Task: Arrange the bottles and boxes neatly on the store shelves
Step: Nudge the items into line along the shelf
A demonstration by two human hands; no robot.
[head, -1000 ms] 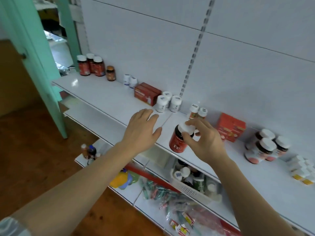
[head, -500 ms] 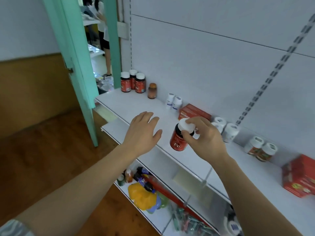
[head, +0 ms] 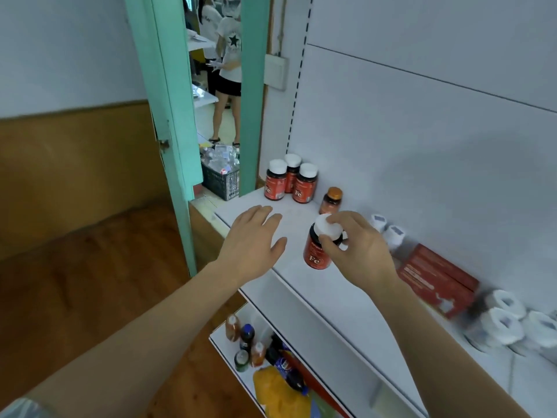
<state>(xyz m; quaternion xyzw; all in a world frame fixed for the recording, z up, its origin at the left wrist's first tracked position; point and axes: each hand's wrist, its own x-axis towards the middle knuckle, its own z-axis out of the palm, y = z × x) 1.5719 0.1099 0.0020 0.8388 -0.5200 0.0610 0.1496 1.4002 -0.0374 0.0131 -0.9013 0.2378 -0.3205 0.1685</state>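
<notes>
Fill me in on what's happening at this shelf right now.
A person is stocking a white shelf. Their right hand grips a red Fe bottle by its white cap, holding it over the shelf. The left hand hovers open beside it, holding nothing. Three matching red bottles stand grouped at the shelf's far end, with a small amber bottle next to them and red boxes off to the right.
</notes>
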